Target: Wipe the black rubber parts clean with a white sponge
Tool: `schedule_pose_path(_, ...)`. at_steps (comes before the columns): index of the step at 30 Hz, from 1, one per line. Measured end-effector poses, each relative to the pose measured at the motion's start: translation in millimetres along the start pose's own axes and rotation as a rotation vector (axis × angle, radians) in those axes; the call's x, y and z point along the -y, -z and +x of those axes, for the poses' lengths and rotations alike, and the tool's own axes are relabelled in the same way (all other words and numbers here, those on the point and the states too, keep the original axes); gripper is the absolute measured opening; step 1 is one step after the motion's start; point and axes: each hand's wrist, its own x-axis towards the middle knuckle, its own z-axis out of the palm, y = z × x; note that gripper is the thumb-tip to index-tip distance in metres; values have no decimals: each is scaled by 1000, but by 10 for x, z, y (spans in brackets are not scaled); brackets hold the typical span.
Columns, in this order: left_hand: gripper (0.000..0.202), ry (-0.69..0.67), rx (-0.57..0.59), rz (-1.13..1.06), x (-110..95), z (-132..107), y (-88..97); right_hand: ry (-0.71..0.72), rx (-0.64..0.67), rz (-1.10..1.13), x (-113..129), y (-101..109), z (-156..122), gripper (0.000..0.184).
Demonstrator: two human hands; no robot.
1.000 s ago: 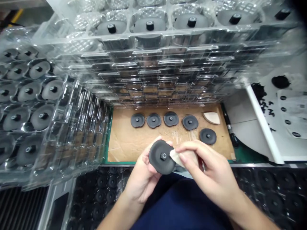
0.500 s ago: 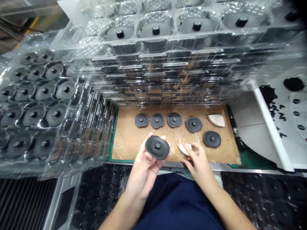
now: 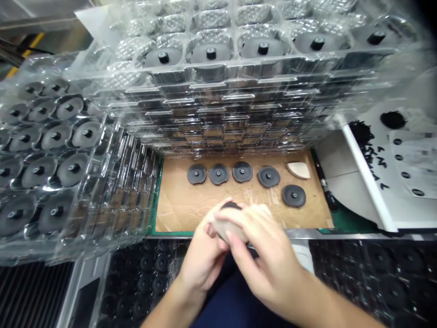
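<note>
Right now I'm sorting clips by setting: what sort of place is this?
Most likely a factory workbench. Stacks of clear trays hold identical black discs, five loose discs lie on a cardboard sheet, and the left hand grips a sixth disc, the right hand over it.

Matt black rubber-like discs (image 3: 242,172) laid on rough brown cardboard (image 3: 180,205); glossy clear plastic trays (image 3: 218,91) (stacked) seen behind.
</note>
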Motion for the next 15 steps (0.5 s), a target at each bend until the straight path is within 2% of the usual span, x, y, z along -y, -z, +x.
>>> schedule_pose_path(2, 59, -11, -20, 20, -22, -8, -11, 1, 140, 14, 79, -22, 27, 21)
schedule_pose_path(3, 56, -13, -25, 27, -30, -11, -19, 4, 138, 0, 77, -35, 42, 20)
schedule_pose_path(6, 46, -4, 7, 28, -48, -21, -39, 80, -43, -52, 29, -52, 46, 23)
schedule_pose_path(7, 48, -8, 36, 22, -56, -26, -39, 109, -53, -35, 23, -37, 21, 24)
schedule_pose_path(9, 54, -15, 84, 1, -74, -36, -31, 133, 41, 20, 34, 33, -63, 23)
schedule_pose_path(11, 58, 11, 99, -19, -85, -45, -31, 70, 120, -6, 59, 134, -144, 21)
schedule_pose_path(13, 62, 44, 71, -34, -79, -52, -57, -12, 84, -156, 76, 220, -160, 21)
schedule_pose_path(15, 61, 73, 49, -27, -64, -62, -97, 34, 2, -305, 64, 263, -87, 22)
